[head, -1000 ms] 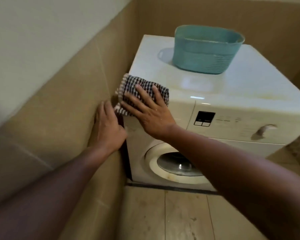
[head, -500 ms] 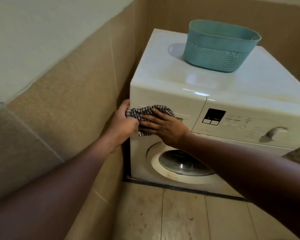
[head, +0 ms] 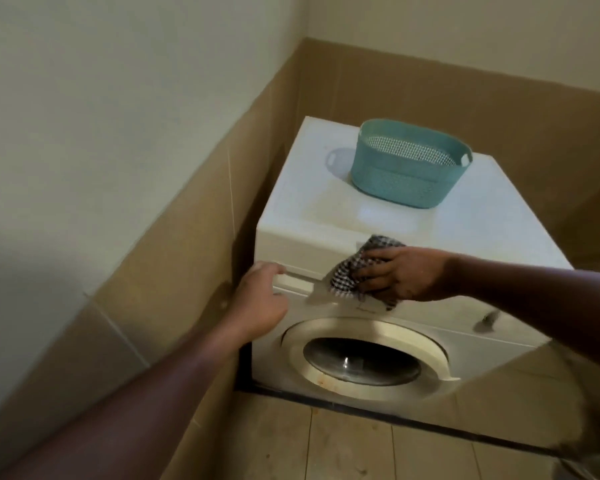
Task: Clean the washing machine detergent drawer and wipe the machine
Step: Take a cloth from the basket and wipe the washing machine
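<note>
The white washing machine (head: 312, 209) stands in a tiled corner. Its detergent drawer (head: 298, 252) is at the front's upper left. My left hand (head: 260, 303) is at the drawer's lower left corner, with the fingers curled on its bottom edge. My right hand (head: 399, 275) grips a bunched black-and-white checked cloth (head: 345, 277) and holds it against the front panel just right of the drawer. The cloth and hand hide the display.
A teal plastic basket (head: 404, 181) sits on the machine's top towards the back. The round door (head: 361, 363) is shut below my hands, and a dial (head: 489, 318) sits at the right. A tiled wall (head: 174, 258) runs close along the left. Tiled floor (head: 361, 448) lies in front.
My right hand has carried the cloth from the drawer front rightward onto the panel. My left hand has left the cloth and now holds the drawer's lower edge. The view has pulled back.
</note>
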Available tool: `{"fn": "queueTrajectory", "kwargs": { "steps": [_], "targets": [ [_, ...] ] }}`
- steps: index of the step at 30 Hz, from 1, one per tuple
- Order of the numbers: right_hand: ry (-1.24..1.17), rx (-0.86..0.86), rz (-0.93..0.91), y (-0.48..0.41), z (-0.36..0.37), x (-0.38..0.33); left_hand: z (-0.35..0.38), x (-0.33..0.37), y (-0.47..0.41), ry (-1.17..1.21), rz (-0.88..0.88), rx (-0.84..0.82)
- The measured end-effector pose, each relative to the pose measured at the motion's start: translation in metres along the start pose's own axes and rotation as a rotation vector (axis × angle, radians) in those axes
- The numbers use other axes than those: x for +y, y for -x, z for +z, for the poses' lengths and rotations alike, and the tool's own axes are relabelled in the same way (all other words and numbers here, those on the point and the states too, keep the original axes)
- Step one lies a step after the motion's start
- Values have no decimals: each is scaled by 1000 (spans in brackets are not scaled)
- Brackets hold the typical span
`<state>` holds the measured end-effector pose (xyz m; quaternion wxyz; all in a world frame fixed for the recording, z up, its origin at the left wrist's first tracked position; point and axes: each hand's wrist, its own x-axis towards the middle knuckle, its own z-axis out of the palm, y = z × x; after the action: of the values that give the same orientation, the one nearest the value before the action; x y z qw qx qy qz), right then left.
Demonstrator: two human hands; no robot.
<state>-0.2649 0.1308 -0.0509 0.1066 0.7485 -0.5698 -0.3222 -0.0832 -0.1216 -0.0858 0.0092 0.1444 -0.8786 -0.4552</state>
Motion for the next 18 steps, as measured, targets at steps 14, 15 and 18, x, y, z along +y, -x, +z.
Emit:
{"fn": "queueTrajectory", "kwargs": {
  "steps": [14, 15, 18],
  "targets": [
    [-2615, 994, 1150, 141, -177, 132, -76, 295, -61, 389, -18, 57],
    [-2735, 1074, 1091, 148, -178, 128, -80, 315, -65, 395, -13, 16],
    [-2983, 1242, 800, 161, -176, 113, -85, 355, -78, 264, -18, -143]
  ]
}}
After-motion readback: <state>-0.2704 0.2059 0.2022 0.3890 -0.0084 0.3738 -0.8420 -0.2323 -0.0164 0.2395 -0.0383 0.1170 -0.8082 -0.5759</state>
